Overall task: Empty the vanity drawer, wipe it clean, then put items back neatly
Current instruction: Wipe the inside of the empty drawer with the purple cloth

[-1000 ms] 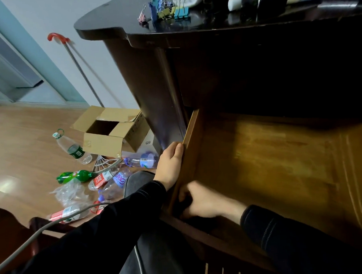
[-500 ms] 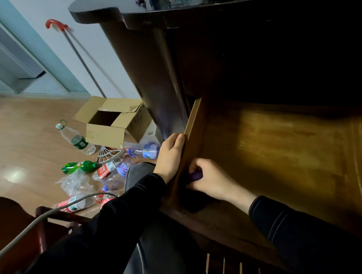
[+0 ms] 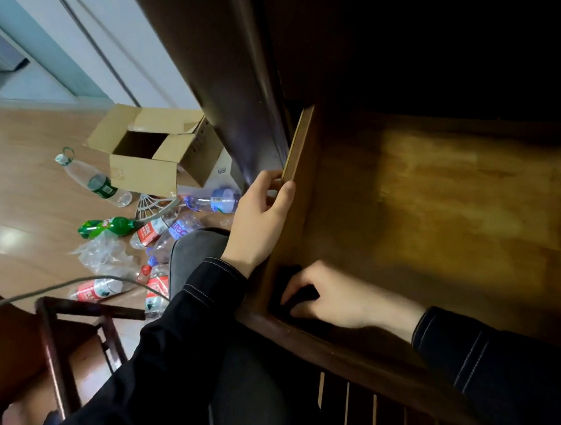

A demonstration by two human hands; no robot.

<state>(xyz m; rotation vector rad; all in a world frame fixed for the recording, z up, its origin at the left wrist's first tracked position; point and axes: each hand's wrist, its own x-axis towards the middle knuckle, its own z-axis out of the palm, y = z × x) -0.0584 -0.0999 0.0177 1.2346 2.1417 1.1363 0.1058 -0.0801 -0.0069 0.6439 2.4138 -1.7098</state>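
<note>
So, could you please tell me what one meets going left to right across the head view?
Clear bottle with green label → open cardboard box → blue-labelled bottle → left hand, gripping the drawer wall → right hand → the drawer's bare floor.

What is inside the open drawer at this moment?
The drawer shows a bare wooden bottom. In its near left corner the right hand holds a dark cloth, covering that corner. The left hand grips the left wall. The back lies in shadow, unseen.
</note>
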